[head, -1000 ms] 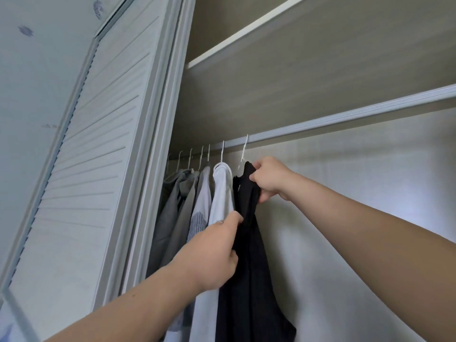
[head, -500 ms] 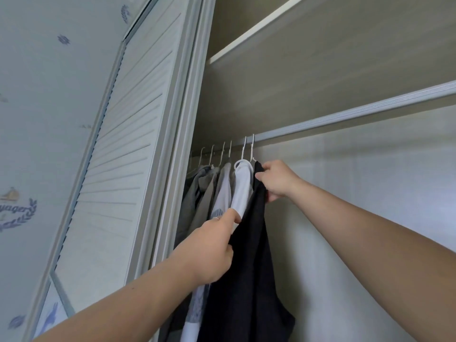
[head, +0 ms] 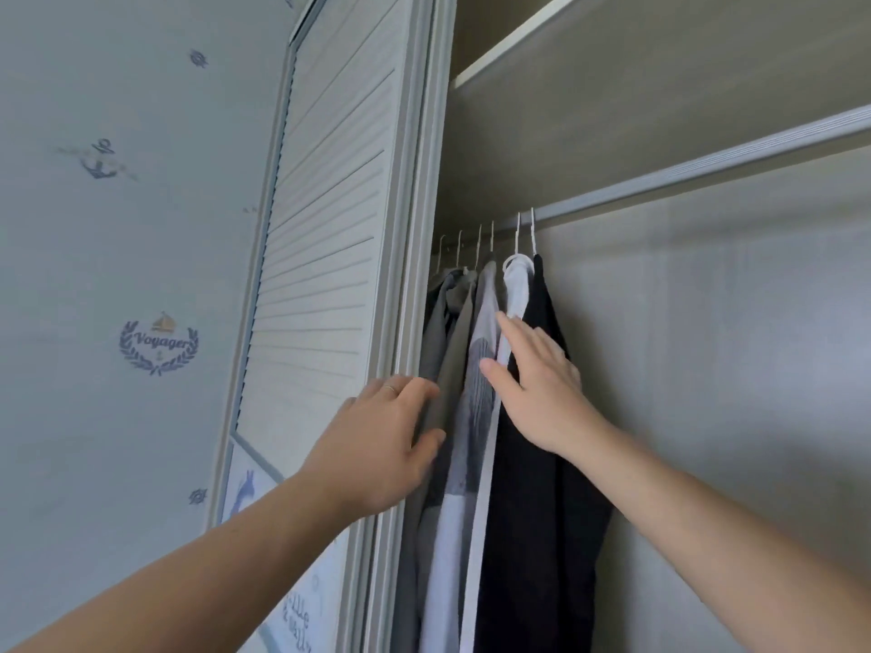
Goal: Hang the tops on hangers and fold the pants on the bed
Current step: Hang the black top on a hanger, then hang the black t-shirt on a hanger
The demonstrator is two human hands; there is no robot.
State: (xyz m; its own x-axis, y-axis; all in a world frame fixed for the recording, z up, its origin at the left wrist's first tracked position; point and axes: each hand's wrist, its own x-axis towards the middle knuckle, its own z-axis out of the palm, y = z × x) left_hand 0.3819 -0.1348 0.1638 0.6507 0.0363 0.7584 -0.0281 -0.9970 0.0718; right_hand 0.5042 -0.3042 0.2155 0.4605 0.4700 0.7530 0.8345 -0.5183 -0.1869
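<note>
Both hands are spread loose, holding nothing. The right hand [head: 537, 388] lies flat against the black top [head: 542, 511]. The left hand [head: 377, 445] hovers by the grey shirts [head: 447, 332].

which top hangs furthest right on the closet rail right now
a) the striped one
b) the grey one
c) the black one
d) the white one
c) the black top hangs last on the rail, with bare closet wall to its right; the white top is next to it on the left, and the grey tops hang further left by the door.
</note>
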